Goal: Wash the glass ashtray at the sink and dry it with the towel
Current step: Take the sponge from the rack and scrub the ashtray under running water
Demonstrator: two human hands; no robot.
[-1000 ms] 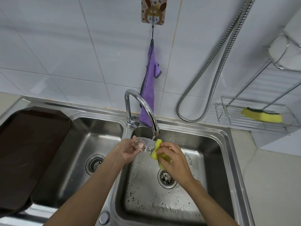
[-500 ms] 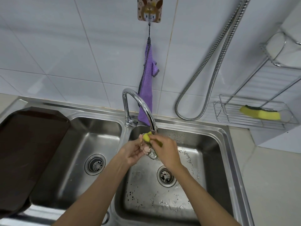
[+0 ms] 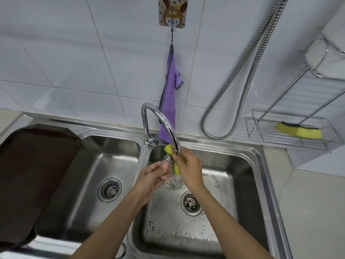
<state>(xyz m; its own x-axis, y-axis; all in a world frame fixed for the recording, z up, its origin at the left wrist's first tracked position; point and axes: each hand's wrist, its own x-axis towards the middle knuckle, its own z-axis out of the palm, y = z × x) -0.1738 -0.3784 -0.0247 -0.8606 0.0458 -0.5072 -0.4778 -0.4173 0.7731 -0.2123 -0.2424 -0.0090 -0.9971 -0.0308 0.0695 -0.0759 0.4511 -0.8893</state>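
Note:
The clear glass ashtray [image 3: 170, 172] is held on edge over the right basin of the steel sink [image 3: 250, 184], just below the tap spout [image 3: 176, 149]. My left hand [image 3: 150, 177] grips it from the left. Pressed against the ashtray's right face is a yellow sponge [image 3: 169, 149], which my right hand [image 3: 188, 170] holds. The purple towel [image 3: 169, 107] hangs from a wall hook behind the tap, apart from both hands.
A dark brown tray [image 3: 31, 176] covers the far left of the sink. The left basin [image 3: 89, 186] holds only its drain. A wire rack [image 3: 291, 131] at the right carries a second yellow sponge [image 3: 298, 130]. A metal hose [image 3: 240, 81] loops on the wall.
My right hand has slid the sponge from the ashtray's right end up and over its face. The ashtray has turned from lying flat to standing on edge.

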